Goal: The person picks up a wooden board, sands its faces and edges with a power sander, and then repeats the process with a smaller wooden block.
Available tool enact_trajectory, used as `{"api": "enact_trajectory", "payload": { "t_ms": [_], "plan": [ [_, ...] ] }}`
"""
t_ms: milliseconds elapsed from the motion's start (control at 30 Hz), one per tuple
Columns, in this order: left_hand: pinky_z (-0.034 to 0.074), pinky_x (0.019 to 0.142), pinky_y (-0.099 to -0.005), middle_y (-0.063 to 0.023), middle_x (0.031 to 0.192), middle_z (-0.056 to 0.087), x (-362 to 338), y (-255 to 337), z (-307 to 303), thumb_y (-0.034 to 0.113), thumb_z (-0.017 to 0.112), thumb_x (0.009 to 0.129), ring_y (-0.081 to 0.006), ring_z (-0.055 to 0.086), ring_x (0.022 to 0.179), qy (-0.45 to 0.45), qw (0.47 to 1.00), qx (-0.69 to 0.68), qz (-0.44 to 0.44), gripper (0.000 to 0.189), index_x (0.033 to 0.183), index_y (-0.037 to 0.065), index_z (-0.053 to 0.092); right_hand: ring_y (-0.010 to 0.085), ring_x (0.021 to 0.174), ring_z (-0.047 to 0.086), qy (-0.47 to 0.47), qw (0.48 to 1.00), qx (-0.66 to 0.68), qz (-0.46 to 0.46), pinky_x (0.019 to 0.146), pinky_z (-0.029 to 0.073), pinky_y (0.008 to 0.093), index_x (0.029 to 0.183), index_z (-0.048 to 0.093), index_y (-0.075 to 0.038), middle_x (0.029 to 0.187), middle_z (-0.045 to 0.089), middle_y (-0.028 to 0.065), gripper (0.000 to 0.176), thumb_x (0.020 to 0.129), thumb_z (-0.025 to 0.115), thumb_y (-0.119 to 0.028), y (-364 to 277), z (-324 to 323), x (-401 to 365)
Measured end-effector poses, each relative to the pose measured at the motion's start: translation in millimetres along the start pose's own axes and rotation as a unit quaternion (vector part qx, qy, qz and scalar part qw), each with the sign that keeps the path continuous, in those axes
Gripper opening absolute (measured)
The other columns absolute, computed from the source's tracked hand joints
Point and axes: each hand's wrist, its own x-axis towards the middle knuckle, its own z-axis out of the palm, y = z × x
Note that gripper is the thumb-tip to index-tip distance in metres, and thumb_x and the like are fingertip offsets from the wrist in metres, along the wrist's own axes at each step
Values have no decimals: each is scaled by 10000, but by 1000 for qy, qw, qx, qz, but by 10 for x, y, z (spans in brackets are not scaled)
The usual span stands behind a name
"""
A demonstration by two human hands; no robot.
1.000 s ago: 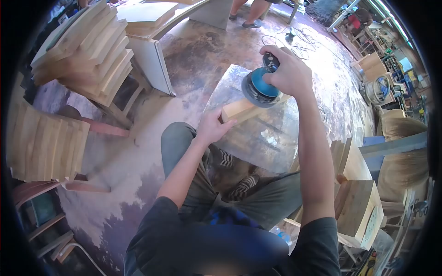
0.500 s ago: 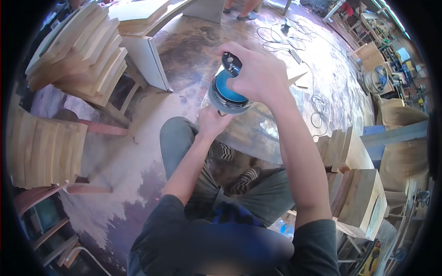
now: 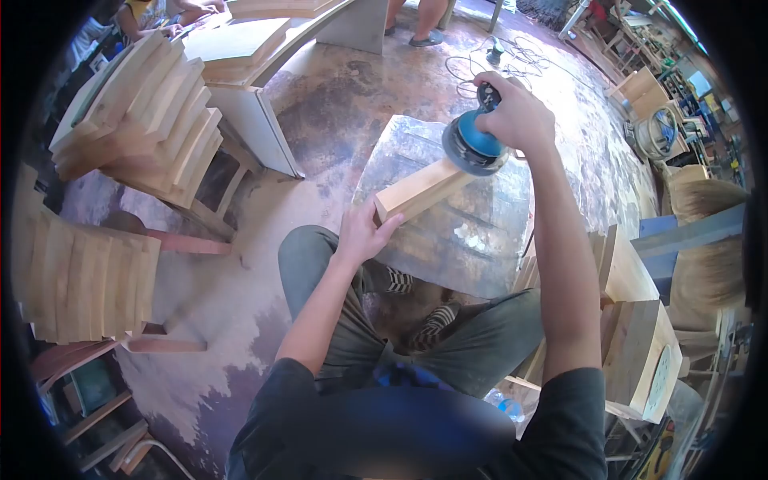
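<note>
Head view looks down on a seated person bent over a small silvery tabletop (image 3: 468,236) that stands on the stained floor (image 3: 336,104) in front of the knees. A pale wooden block (image 3: 416,192) lies slantwise over the tabletop's left part, its near end jutting past the near left edge and its far end pointing toward the far right corner. The left hand (image 3: 362,234) has that near end: the fingers are closed around the block's end face, with the thumb lying along its side. The right hand (image 3: 518,118) is wrapped tightly over the top of a blue round sander (image 3: 472,148), fingers curled shut on its body, and the sander's disc sits on the far end of the block, close to the tabletop's far edge. A cable (image 3: 512,58) lies coiled on the floor beyond the tabletop. To the left, well apart from the hands, a fanned stack of boards (image 3: 144,104) rests on a low stand, and a second row of boards (image 3: 84,276) stands on edge nearer the left side. On the right, just beside the person's right leg, thick wooden blocks (image 3: 636,352) stand in a cluster. At the top, the sandalled feet (image 3: 424,36) of another person show on the floor next to a white panel (image 3: 256,112).
</note>
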Motion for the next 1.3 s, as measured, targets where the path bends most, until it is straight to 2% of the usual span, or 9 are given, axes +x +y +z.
{"api": "enact_trajectory", "payload": {
  "t_ms": [133, 300, 467, 700, 833, 1000, 1100, 1167, 1300],
  "plan": [
    [610, 742, -510, -232, 944, 798, 14, 88, -65, 331, 862, 944, -443, 784, 847, -21, 1000, -6, -18, 454, 1255, 32, 720, 338, 1203, 748, 3, 1000, -17, 13, 981, 607, 472, 1406, 678, -386, 1328, 729, 62, 665, 752, 774, -313, 35, -10, 39],
    [602, 723, -535, -230, 905, 791, -24, -6, 28, 317, 866, 931, -464, 772, 821, -1, 1000, -2, -6, 445, 1242, 38, 712, 345, 1182, 760, 31, 998, 13, -49, 947, 629, 484, 1358, 697, -373, 1305, 736, 68, 553, 815, 746, -287, -442, -4, -370],
    [582, 688, -516, -215, 833, 767, -23, 67, 9, 305, 852, 918, -461, 749, 752, 0, 1000, -8, -27, 428, 1226, 46, 707, 337, 1179, 762, 41, 997, 31, -63, 927, 635, 472, 1354, 707, -373, 1303, 735, 56, 527, 842, 733, -252, -910, -42, -833],
    [571, 687, -494, -188, 794, 751, -13, 4, 57, 276, 867, 876, -419, 743, 721, 6, 999, 27, -30, 423, 1194, 40, 719, 343, 1189, 759, 31, 994, 51, -86, 947, 628, 472, 1365, 720, -357, 1311, 727, 60, 541, 844, 725, -210, -1036, -89, -1050],
    [583, 708, -476, -188, 848, 782, -19, 24, 78, 294, 879, 886, -390, 776, 763, 10, 998, -16, -58, 437, 1212, 43, 733, 340, 1230, 743, -16, 999, 16, -45, 991, 614, 486, 1373, 698, -379, 1344, 716, 64, 543, 852, 721, -228, -904, -143, -857],
    [597, 732, -449, -192, 899, 806, -20, 18, 57, 326, 883, 907, -360, 802, 808, 3, 997, -17, -78, 466, 1239, 31, 744, 338, 1248, 736, -9, 1000, -1, 2, 1007, 605, 481, 1384, 680, -393, 1355, 713, 56, 560, 841, 713, -264, -386, -61, -479],
    [611, 767, -458, -206, 935, 810, -3, -5, 31, 331, 879, 917, -385, 809, 857, -6, 996, -31, -87, 482, 1264, 28, 737, 332, 1234, 743, -3, 1000, -14, 26, 1000, 606, 472, 1391, 679, -400, 1341, 716, 48, 591, 814, 730, -283, -55, -45, -282],
    [620, 826, -477, -227, 1028, 815, -4, -36, 34, 324, 876, 927, -416, 809, 946, -3, 999, 24, -21, 492, 1292, 30, 727, 331, 1220, 747, -5, 998, -28, 49, 998, 607, 468, 1401, 677, -411, 1327, 716, 48, 619, 797, 744, -294, 142, -52, -154],
    [619, 876, -495, -234, 1103, 814, 15, -59, 5, 304, 876, 930, -437, 800, 1030, -39, 998, 0, -45, 498, 1314, 29, 718, 321, 1209, 749, 14, 997, -46, 69, 982, 606, 458, 1409, 682, -417, 1316, 722, 41, 666, 762, 771, -285, 478, 8, 109]
  ]
}}
